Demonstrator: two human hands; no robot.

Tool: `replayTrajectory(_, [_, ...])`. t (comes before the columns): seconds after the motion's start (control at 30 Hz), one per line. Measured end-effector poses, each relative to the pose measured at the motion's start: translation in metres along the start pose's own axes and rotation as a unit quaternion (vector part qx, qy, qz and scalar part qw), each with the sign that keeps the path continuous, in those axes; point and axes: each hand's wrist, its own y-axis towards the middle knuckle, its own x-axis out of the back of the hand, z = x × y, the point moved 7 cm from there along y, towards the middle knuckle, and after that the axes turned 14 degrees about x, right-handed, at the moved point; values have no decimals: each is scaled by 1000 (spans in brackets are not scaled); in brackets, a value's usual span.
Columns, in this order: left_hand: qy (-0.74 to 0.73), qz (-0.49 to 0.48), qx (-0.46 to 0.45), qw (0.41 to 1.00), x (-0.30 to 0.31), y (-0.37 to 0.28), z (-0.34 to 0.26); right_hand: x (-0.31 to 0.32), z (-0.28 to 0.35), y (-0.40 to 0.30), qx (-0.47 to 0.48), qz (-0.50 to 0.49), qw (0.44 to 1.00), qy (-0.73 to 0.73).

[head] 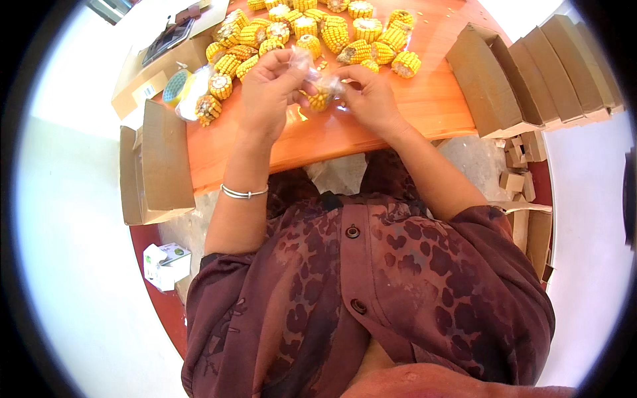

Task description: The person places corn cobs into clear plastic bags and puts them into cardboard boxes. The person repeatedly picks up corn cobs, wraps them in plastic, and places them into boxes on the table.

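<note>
Both of my hands meet above the orange wooden table (338, 134), close to its front edge. My left hand (273, 87) pinches one side of a clear plastic bag (302, 60), and my right hand (368, 94) grips the bag's other side with thumb and forefinger. Inside or just behind the film is a yellow corn cob piece (318, 101); the blur hides which. Beyond my hands lies a spread pile of cut corn cob pieces (334, 34), some on end and some on their sides. A few loose kernels (322, 65) lie among them.
Open cardboard boxes (490, 82) line the table's right side, and another cardboard box (166, 156) stands at the left edge. A tape roll (176, 87) and plastic bags (195, 94) lie left of the corn. A tablet (168, 42) rests on a carton behind.
</note>
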Motion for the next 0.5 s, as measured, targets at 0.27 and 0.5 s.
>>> replayTrajectory(0.27, [247, -51, -32, 967, 18, -5, 0, 3, -9, -3, -86, -58, 988, 117])
replayTrajectory(0.5, [368, -32, -72, 926, 17, 0, 19, 1, 12, -17, -44, -24, 999, 20])
